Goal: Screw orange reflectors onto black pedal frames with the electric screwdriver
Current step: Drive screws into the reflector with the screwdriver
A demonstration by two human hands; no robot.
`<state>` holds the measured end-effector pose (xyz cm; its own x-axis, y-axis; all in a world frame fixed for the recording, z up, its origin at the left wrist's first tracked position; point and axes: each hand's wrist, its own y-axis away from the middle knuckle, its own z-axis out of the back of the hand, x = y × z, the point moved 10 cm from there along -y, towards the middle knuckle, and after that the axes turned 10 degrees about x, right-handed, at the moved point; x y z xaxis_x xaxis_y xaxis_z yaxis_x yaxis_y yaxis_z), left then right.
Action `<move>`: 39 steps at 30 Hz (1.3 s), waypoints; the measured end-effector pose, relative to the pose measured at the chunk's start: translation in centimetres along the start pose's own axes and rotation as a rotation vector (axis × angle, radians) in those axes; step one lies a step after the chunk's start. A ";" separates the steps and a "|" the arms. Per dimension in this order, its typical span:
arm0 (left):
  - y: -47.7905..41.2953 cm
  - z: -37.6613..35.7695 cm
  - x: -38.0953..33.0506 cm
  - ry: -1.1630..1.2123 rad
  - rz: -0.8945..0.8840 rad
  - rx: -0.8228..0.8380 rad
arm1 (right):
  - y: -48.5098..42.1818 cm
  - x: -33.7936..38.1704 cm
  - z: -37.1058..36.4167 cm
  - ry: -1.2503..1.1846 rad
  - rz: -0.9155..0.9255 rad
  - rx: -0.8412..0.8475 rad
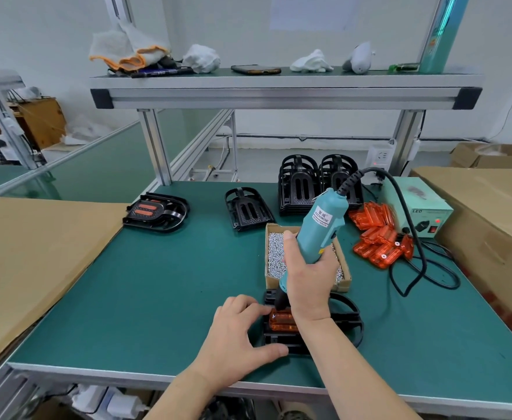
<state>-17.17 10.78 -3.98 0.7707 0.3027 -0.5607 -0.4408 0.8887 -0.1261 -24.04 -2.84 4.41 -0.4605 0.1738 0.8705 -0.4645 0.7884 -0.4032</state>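
The green counter (157,283) carries the whole job. At its far right, two stacked frames (318,183) are set beside a pale power box (418,207). A pile of spare reflectors (378,237) and an open box of screws (274,256) lie nearer, while a loose frame (247,210) and a finished pedal (154,212) are placed further left. The pedal frame (345,322) being worked lies at the near edge, right of centre, partly hidden under the forearm. The electric screwdriver (321,228) is held almost upright, leaning a little to the far right. Its barrel is wrapped fully in the grip of the right hand (306,283), and its tip is brought down at the far end of the orange reflector (282,321) seated in the frame. The bit and the screw cannot be made out. The left hand (239,331) is laid on the frame's left side, its grip closed on it: fingertips are curled over the reflector's left end and the thumb is pressed against the near rail. For the step to go well, it is judged that the tool should be kept square to the screw and pressed straight down before it is run. The reflector should be held flat so it is not spun or lifted, and fingertips should be kept clear of the bit.
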 end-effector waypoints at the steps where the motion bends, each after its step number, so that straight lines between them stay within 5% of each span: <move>1: 0.0 0.0 0.0 0.000 0.003 0.001 | 0.0 -0.2 -0.2 -0.005 -0.006 0.016; 8: 0.0 -0.1 0.1 -0.006 0.023 0.019 | -0.3 -1.1 -0.7 -0.036 -0.090 0.046; 15: 0.1 0.1 0.0 0.018 0.027 0.023 | -0.3 1.9 -0.1 -0.046 0.024 0.064; 27: 0.2 -0.2 0.1 -0.013 0.006 0.009 | -2.8 -4.2 16.0 -0.372 -0.250 -0.551; 39: 0.3 -0.3 -0.4 -0.050 -0.014 0.012 | -1.4 -8.1 18.1 -0.340 -0.390 -0.688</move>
<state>-17.79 10.84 -4.05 0.7993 0.3066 -0.5169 -0.4242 0.8971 -0.1238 -33.36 -16.02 -7.17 -0.6158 -0.2831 0.7353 -0.1253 0.9565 0.2633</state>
